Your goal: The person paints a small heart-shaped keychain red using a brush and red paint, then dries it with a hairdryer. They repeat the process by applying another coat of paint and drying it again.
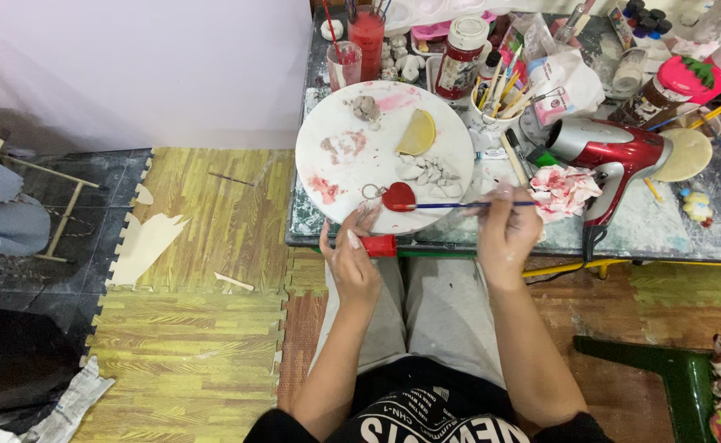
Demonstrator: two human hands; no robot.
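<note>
My right hand holds a thin blue-handled paintbrush whose tip touches a small red heart-shaped piece with a metal key ring. The heart lies at the near edge of a round white board stained with pink paint. My left hand rests at that near edge, fingers on the board just left of the heart, and appears to grip a small red paint tube. On the board also lie a yellow half-round piece, a grey clay lump and several pale clay shapes.
A red and silver hair dryer lies right of the board beside a paint-stained tissue. Paint jars, a cup of brushes and red water cups crowd the table's back. Yellow foam mats cover the floor at left; a green stool is at right.
</note>
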